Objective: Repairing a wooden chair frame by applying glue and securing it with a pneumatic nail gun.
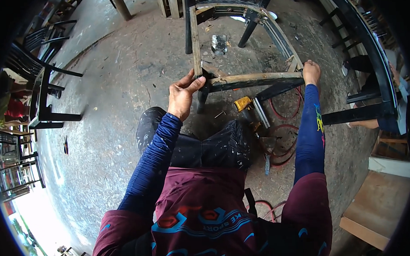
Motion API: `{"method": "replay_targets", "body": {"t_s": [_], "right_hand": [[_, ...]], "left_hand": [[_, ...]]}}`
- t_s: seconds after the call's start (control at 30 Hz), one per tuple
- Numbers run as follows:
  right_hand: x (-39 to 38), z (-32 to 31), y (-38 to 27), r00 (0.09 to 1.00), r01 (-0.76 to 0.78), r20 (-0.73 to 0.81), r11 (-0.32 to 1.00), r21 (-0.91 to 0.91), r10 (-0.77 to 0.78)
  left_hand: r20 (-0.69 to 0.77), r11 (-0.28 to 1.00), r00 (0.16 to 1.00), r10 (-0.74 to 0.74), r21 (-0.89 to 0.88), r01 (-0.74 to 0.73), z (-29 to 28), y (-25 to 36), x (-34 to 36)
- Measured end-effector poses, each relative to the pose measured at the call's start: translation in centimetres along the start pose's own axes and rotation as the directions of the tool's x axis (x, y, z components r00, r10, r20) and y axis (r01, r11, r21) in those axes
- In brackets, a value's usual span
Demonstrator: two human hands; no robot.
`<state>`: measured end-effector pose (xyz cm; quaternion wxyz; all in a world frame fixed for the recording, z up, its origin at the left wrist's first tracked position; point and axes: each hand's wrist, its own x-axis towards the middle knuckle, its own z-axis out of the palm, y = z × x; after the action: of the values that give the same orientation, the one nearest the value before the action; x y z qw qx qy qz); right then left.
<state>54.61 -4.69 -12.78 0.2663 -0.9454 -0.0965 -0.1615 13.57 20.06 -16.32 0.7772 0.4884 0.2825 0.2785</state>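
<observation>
A chair frame, with bare wood seat rails and black legs, is upright in front of me. My left hand grips its near left corner, thumb on top and fingers around the joint. My right hand is closed on the near right corner. Below the front rail, between my knees and right arm, lie a yellow and black nail gun with a metal magazine and a coiled red hose. A small dark-and-silver piece lies on the floor within the frame.
Black chairs stand at the left, and pliers lie on the concrete floor. At right stands another black chair frame, with a co-worker's leg beyond it. Wooden boards are at lower right.
</observation>
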Motion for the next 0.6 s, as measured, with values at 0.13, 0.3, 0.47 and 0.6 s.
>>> {"method": "replay_targets", "body": {"t_s": [0.13, 0.3, 0.47, 0.6], "right_hand": [[-0.1, -0.3, -0.3, 0.995, 0.044, -0.095, 0.999, 0.032, -0.041], [-0.1, 0.0, 0.5, 0.995, 0.021, -0.099, 0.986, 0.167, -0.004], [0.0, 0.7, 1.2, 0.986, 0.068, 0.13, 0.972, 0.226, -0.1], [0.3, 1.1, 1.7, 0.983, 0.074, 0.148, 0.972, 0.224, -0.109]], "left_hand": [[0.004, 0.999, 1.0, -0.02, 0.05, 0.019, 0.1, 0.3, -0.3], [0.008, 0.99, 1.0, 0.018, 0.142, -0.019, 0.7, 0.1, -0.6], [-0.039, 0.999, 0.999, 0.032, 0.009, -0.032, 0.3, -0.1, 0.0], [0.001, 1.0, 1.0, 0.008, 0.003, -0.008, -0.2, -0.1, 0.0]]}}
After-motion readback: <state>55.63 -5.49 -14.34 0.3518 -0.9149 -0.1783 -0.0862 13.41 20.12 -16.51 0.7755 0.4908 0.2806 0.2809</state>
